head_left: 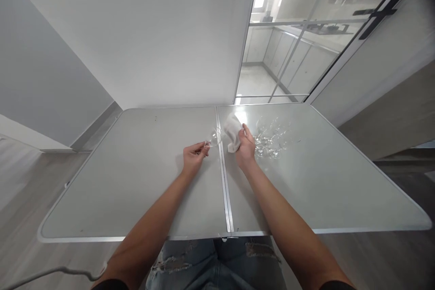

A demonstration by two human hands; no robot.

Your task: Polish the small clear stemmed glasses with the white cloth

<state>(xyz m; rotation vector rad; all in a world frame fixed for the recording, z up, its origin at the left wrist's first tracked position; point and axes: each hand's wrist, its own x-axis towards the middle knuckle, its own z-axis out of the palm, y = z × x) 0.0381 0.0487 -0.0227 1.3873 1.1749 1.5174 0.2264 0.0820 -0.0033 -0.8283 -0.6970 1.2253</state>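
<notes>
My left hand is closed, its thumb and fingers pinching the end of a clear, shiny piece with a rounded part. Its exact kind is too faint to tell. Just to the right, my right hand grips a crumpled white cloth, which hangs out on the left side of the fingers. A small gap separates the cloth from the clear piece. Beyond the right hand, a tangled heap of clear, glinting pieces lies on the table.
Both forearms cross the front edge of the pale folding table, whose metal centre seam runs front to back. A white wall rises behind it. A glass-paned door stands at the back right. A pale cable shows at lower left.
</notes>
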